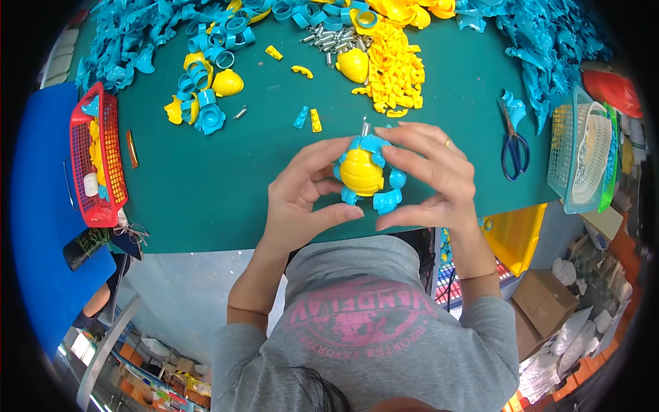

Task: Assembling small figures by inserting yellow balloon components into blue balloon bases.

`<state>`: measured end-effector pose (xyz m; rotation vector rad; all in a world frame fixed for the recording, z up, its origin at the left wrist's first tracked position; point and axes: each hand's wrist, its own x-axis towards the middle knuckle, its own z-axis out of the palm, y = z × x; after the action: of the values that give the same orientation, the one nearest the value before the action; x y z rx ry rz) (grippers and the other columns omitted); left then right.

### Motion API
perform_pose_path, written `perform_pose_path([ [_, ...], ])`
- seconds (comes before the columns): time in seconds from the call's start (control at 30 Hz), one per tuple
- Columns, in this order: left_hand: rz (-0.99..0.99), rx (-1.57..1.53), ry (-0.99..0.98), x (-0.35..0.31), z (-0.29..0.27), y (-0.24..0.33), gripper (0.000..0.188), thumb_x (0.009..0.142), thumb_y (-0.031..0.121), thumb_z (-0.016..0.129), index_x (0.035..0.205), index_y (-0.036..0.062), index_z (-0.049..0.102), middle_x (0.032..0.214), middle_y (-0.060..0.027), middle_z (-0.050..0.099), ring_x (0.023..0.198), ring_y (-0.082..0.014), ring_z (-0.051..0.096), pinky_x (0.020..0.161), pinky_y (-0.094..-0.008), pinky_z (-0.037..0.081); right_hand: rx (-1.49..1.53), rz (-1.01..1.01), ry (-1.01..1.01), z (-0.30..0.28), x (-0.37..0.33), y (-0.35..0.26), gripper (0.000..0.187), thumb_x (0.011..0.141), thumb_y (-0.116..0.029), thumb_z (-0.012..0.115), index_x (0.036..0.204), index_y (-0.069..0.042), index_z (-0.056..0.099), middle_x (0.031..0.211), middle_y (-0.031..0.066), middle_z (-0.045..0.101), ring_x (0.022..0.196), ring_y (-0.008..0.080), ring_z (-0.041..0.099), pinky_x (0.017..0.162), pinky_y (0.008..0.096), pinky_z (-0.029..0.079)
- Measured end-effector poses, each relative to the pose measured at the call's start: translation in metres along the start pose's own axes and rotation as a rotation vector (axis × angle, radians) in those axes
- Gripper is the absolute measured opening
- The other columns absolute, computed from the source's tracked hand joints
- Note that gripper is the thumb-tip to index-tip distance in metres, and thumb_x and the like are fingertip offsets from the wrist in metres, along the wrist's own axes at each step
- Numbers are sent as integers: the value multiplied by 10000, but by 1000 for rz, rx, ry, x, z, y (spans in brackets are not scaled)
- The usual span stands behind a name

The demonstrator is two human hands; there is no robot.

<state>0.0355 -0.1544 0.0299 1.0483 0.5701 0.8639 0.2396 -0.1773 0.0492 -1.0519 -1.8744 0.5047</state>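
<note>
Over the near part of a green table point(206, 199), a worker's two hands frame a blue-and-yellow toy point(361, 173), shell side up. The left hand point(292, 196) curls narrowly about one side, thumb low and forefinger high, seemingly to steady it. The right hand point(443, 180) arches wider around the other, fingertips on an upper blue part, perhaps to keep the limbs from swinging; whether its thumb touches cannot be told, and the fingers mask the toy's edges. A metal piece point(366, 128) stands close at its top, where a nudge might catch it. Beyond lie silver parts point(329, 38), yellow bits point(397, 69) and a blue heap point(549, 65), likely sorted by kind for easy picking. Scissors point(512, 135) lie to the right, short of a pale blue basket point(561, 172); a red basket point(103, 218) flanks the left, both well apart from the hands.
</note>
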Motion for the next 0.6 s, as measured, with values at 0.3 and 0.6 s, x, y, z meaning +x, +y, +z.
perform_pose_path([
  [0.3, 59, 135, 2, -1, 4, 3, 645, 629, -36, 743, 1214, -11, 471, 1268, -143, 404, 1117, -211, 477, 812, -294, 513, -29, -32, 30, -4, -1, -7, 724, 507, -475, 773, 1039, -14, 602, 1022, 174, 612, 920, 317, 588, 796, 418, 462],
  [0.6, 12, -99, 31, 1, 9, -5, 705, 632, -66, 732, 1255, -28, 404, 1205, -130, 472, 1075, -214, 514, 805, -309, 513, 192, 62, 76, 17, -11, 0, 625, 586, -340, 790, 1072, -6, 583, 1121, 207, 556, 1004, 327, 552, 849, 391, 439],
])
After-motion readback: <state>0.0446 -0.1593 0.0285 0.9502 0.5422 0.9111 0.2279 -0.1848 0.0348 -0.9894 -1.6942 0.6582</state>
